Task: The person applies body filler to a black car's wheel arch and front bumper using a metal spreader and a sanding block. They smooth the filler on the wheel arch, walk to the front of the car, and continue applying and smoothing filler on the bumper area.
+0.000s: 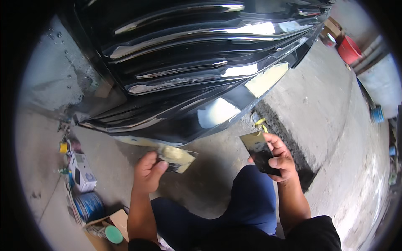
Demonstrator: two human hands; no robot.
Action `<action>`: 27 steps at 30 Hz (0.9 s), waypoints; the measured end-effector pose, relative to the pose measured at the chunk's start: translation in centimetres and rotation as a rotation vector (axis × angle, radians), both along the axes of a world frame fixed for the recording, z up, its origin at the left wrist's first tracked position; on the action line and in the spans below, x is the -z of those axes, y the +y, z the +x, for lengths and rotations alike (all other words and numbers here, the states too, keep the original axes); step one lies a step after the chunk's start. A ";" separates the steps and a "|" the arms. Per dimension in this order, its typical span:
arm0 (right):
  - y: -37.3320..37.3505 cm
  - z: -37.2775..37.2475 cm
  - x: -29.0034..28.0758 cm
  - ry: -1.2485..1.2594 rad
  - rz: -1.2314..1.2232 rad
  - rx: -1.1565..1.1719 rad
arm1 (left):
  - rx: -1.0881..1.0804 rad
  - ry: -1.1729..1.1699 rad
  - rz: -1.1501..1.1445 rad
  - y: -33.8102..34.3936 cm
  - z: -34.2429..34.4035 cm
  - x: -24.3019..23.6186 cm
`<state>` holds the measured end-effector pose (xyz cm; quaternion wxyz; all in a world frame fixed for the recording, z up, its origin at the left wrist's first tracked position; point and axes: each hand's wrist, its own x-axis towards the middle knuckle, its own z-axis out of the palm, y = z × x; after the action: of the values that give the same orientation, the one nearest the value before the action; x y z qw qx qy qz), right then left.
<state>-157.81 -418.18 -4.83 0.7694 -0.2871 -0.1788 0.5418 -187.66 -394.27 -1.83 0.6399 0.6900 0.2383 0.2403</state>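
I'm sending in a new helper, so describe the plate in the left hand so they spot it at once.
Start from the big glossy black ribbed panel across the top of the view. Below its lower edge, left of centre, the left hand holds a small flat plate. Cream paste is heaped on it, unlike the mostly dark plate in the right hand.

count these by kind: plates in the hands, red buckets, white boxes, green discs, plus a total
Plates: 2 (left plate in the left hand, right plate in the right hand)
Red bucket: 1
White box: 1
Green disc: 1
Total: 5
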 end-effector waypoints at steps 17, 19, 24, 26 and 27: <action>-5.3 -13.4 -4.1 -0.287 -0.277 0.799 | 0.639 -0.128 0.189 5.3 10.7 2.3; -5.9 -15.3 -5.0 -0.317 -0.285 0.784 | 0.682 -0.029 0.168 6.0 9.8 2.7; -6.2 -19.1 -7.9 -0.510 -0.644 0.737 | 0.687 -0.038 -0.016 8.0 6.6 5.4; -3.0 -18.8 -9.9 -0.586 -0.820 0.698 | 0.682 -0.050 -0.072 10.0 4.5 5.5; -1.6 -18.5 -9.6 -0.632 -0.834 0.671 | 0.665 -0.094 -0.122 10.4 3.5 5.0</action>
<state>-176.29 -419.82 4.80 0.6306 -0.7507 -0.0714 0.1836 -184.16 -383.83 -6.83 0.7337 0.6784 -0.0155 0.0353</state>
